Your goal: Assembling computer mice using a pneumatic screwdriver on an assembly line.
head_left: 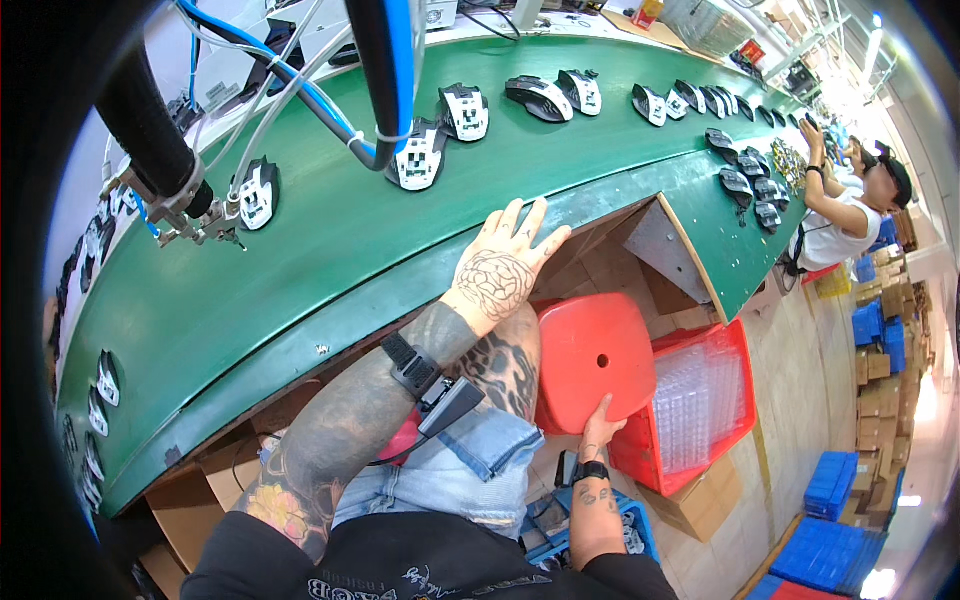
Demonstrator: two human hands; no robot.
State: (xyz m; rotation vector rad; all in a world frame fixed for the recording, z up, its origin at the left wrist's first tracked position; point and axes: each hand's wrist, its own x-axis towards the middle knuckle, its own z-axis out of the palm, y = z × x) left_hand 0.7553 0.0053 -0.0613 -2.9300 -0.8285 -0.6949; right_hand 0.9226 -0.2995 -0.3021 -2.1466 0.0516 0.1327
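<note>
My left hand (497, 266) lies on the front edge of the green workbench (330, 235), its fingers spread and nothing in them. Low on the right, my right hand (598, 427) grips the near rim of a red plastic stool (597, 360), which has a round hole in its seat. The fingers curl partly out of sight under that rim. Beyond my left hand, partly assembled black and white computer mice (418, 160) stand on the green surface. The closest ones to it sit a little to the far left.
A fixture with a black tube (155, 130) and blue hoses hangs over the bench at left. Beside the stool stands a red crate (735, 385) of clear plastic trays. A blue bin (640, 525) is near my right forearm. Another person (850, 210) works at far right.
</note>
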